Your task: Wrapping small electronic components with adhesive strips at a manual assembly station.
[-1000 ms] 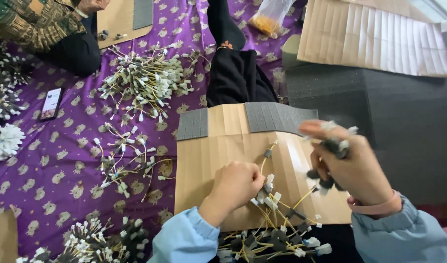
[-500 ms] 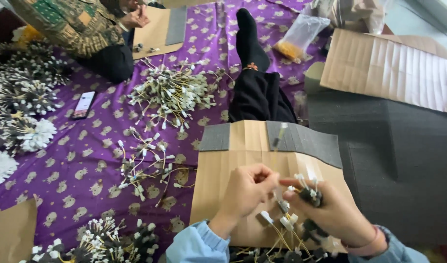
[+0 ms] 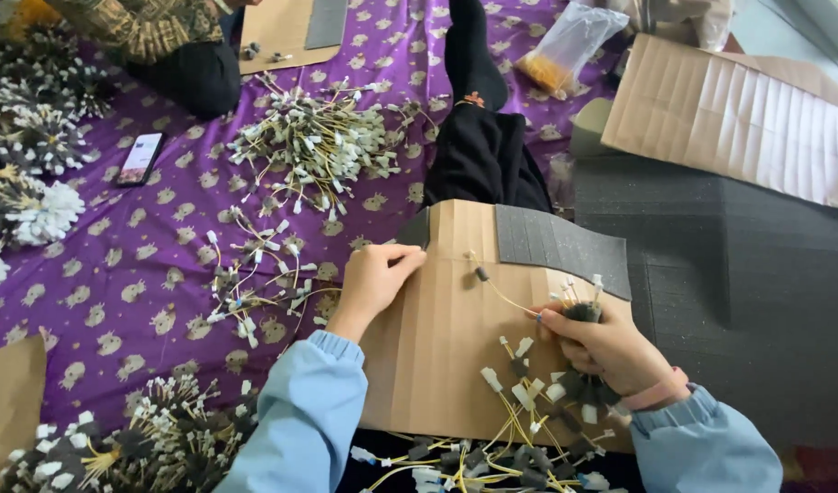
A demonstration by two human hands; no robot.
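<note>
Left hand (image 3: 375,277) curled loosely, fingertips pressing on the cardboard sheet (image 3: 446,338) laid across the lap, gripping nothing. Right hand (image 3: 600,345) clenched round a bundle of yellow wires (image 3: 579,315) with white and black ends, at the sheet's right side. One loose wire (image 3: 497,288) lying on the cardboard between the hands. More wire heaps (image 3: 314,146) far left on purple cloth (image 3: 118,283).

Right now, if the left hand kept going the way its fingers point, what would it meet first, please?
Probably the grey foam strip on the cardboard sheet; the left hand points right across bare cardboard, though depth is unclear.
</note>
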